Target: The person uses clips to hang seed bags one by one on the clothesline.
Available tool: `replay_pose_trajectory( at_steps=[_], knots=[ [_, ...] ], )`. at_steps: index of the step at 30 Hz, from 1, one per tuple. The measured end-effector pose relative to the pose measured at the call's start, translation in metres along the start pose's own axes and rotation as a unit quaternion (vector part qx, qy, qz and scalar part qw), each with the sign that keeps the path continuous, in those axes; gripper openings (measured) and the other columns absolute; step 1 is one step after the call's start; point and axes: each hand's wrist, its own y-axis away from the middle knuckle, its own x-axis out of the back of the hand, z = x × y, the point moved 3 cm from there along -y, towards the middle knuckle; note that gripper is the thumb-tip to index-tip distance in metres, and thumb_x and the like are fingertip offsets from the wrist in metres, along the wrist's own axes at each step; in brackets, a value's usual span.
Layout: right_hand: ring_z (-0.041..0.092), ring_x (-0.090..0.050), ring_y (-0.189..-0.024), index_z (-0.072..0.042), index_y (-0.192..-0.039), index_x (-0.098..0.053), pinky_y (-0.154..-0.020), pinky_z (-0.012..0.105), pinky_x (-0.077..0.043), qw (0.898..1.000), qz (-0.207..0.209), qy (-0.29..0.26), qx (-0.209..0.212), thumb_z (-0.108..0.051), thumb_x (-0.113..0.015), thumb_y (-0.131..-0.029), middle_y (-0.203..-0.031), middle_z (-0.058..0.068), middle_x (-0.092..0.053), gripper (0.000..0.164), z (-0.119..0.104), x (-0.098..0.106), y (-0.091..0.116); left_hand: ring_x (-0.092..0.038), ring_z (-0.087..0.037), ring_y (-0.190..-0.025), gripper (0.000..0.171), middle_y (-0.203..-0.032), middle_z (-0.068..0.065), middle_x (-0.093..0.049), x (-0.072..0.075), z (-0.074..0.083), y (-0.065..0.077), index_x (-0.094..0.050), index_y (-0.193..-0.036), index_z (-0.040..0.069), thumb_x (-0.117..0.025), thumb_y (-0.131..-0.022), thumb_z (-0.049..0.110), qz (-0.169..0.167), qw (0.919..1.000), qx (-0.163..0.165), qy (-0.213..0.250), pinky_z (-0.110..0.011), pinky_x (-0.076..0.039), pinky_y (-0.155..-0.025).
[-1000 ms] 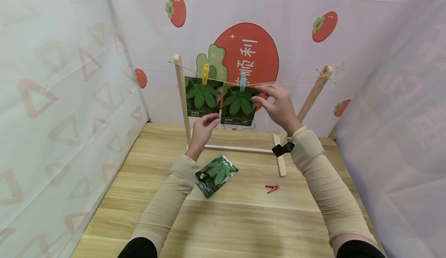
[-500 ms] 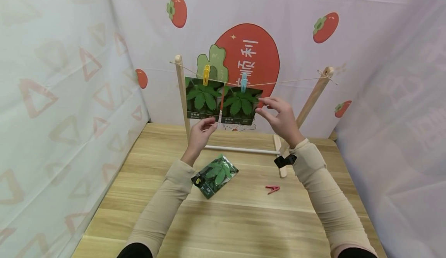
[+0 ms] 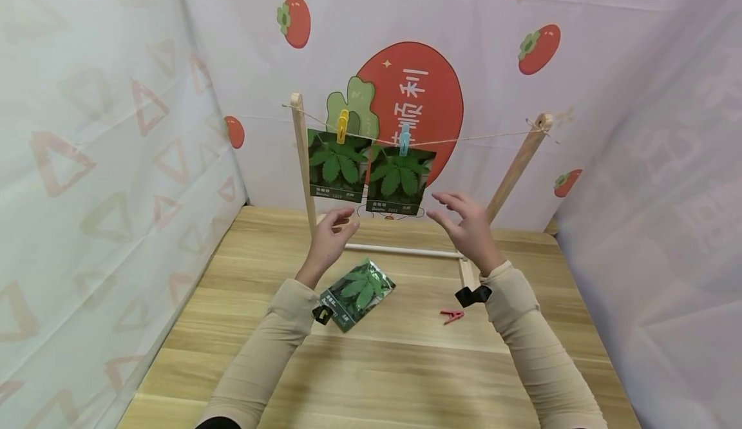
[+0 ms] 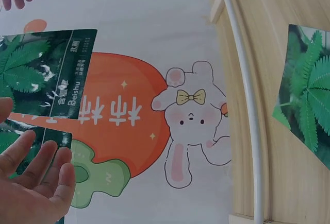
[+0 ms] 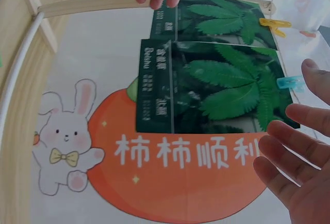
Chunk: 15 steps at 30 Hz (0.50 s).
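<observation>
Lowered since earlier, the left hand [image 3: 328, 242] and right hand [image 3: 472, 230] are empty, fingers relaxed, at seven and four o'clock from two packets [image 3: 397, 181], which hang unaided because yellow peg [image 3: 342, 127] and blue peg [image 3: 404, 140] clip them to string [image 3: 464, 139].

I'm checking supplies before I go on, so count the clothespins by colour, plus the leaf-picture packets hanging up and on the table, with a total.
Yellow clothespin: 1
Light blue clothespin: 1
Pinkish-red clothespin: 1
Hanging packets: 2
Packet visible on table: 1
Total: 6
</observation>
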Motion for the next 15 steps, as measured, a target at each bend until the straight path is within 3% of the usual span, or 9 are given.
replay_pose_trajectory(
  at_steps=[9,15],
  knots=[
    [0.033,-0.062,-0.104,-0.003,-0.123,-0.066,-0.087,0.052,-0.051,1.000,-0.012,0.011,-0.019,-0.012,-0.072,-0.087,-0.116,0.018,-0.067,0.038,0.013,-0.008,0.021,-0.048,-0.034,-0.129,0.045,-0.137,-0.010,-0.055,-0.001,-0.010,0.008,-0.056,-0.135,0.010,-0.063,-0.095,0.030,-0.012,0.9993,-0.003,-0.036,-0.052,-0.036,-0.111],
    [0.035,-0.062,-0.109,-0.002,-0.126,-0.063,-0.092,0.053,-0.050,1.000,-0.009,0.015,-0.007,-0.010,-0.073,-0.086,-0.121,0.019,-0.064,0.042,0.018,-0.013,0.031,-0.046,-0.035,-0.132,0.050,-0.142,-0.013,-0.053,0.000,-0.014,0.011,-0.055,-0.136,0.008,-0.064,-0.095,0.035,-0.018,0.9975,-0.017,-0.066,-0.055,-0.036,-0.111]
  ],
)
